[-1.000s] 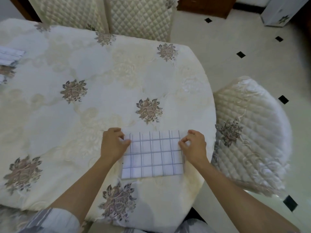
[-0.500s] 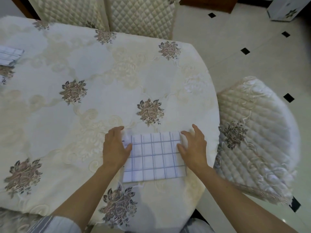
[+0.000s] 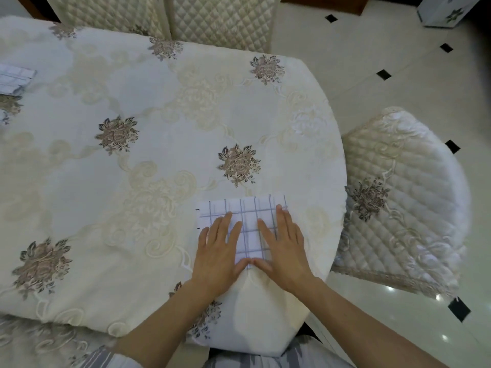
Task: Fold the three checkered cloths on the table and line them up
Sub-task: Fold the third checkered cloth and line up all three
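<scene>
A folded white cloth with a blue check (image 3: 248, 217) lies flat near the table's front right edge. My left hand (image 3: 219, 252) rests palm down on its left half, fingers spread. My right hand (image 3: 284, 247) lies flat on its right half, fingers together and pointing away from me. The two thumbs nearly meet at the cloth's near edge. Neither hand grips the cloth. Another checkered cloth (image 3: 14, 78) lies folded at the far left edge of the view, partly cut off.
The table (image 3: 164, 107) wears a cream cloth with brown flower motifs. A quilted chair (image 3: 401, 203) stands close at the right, and two quilted chair backs (image 3: 212, 19) stand behind the table. Tiled floor lies to the right.
Both hands have moved from the cloth's left and right edges onto its top and now lie flat on it. The view has shifted slightly.
</scene>
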